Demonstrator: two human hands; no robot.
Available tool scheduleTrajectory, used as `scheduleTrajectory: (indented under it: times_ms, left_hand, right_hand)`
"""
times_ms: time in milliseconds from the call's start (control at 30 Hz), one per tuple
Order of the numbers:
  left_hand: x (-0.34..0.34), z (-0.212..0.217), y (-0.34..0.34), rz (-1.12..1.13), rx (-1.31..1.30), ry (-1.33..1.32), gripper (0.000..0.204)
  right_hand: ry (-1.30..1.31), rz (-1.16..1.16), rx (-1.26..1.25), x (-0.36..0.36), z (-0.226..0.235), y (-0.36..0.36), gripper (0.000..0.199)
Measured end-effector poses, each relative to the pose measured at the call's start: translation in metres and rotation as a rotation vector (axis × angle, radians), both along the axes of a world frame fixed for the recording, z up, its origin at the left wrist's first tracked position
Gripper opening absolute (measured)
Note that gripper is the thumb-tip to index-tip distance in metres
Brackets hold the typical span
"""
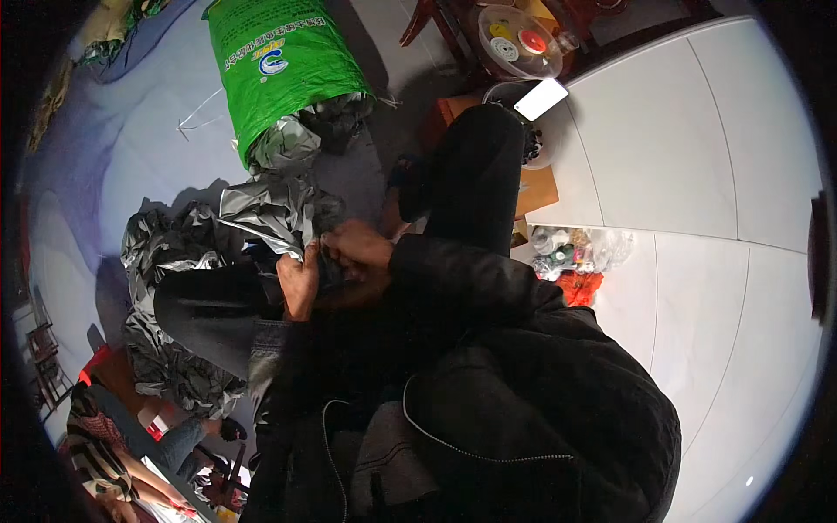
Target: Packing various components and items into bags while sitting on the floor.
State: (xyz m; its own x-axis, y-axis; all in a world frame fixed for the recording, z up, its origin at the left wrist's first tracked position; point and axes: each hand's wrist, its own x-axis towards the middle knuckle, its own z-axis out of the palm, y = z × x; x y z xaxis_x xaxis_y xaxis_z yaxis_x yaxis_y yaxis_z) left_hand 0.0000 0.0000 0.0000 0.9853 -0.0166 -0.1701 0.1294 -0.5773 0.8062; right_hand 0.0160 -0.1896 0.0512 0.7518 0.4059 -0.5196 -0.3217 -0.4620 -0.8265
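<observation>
My left hand (298, 284) is closed on the edge of a crumpled silver-grey sheet (275, 213), thumb uppermost. The sheet, thin and shiny like coated cloth, lies across my lap. Close beside it, my right hand (359, 247) has its fingers curled in at the dark edge of the same material; its fingertips are partly hidden. Beyond my hands lies a green woven sack (283, 74), its open mouth toward me, with more silver and dark sheeting (292, 142) bulging out.
A heap of silver and black sheeting (174, 235) lies by my left knee. Ahead on the right are a clear tub (520, 39), a white phone-like slab (540, 99) and cardboard boxes (535, 190). Bagged small items (580, 253) lie right. Another person (109, 458) sits lower left.
</observation>
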Motion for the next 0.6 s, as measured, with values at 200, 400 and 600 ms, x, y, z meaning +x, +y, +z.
scheduleTrajectory:
  times_ms: [200, 400, 600]
  left_hand:
    - [0.000, 0.013, -0.003, 0.078, -0.181, -0.010, 0.046]
    - [0.002, 0.020, -0.001, 0.073, -0.208, 0.044, 0.044]
    - [0.001, 0.019, 0.001, 0.059, -0.111, 0.009, 0.048]
  right_hand:
    - [-0.571, 0.086, -0.333, -0.008, -0.013, 0.015, 0.028]
    - [-0.531, 0.044, -0.367, -0.009, -0.004, 0.020, 0.029]
    - [-0.612, 0.019, -0.345, -0.006, -0.020, 0.027, 0.027]
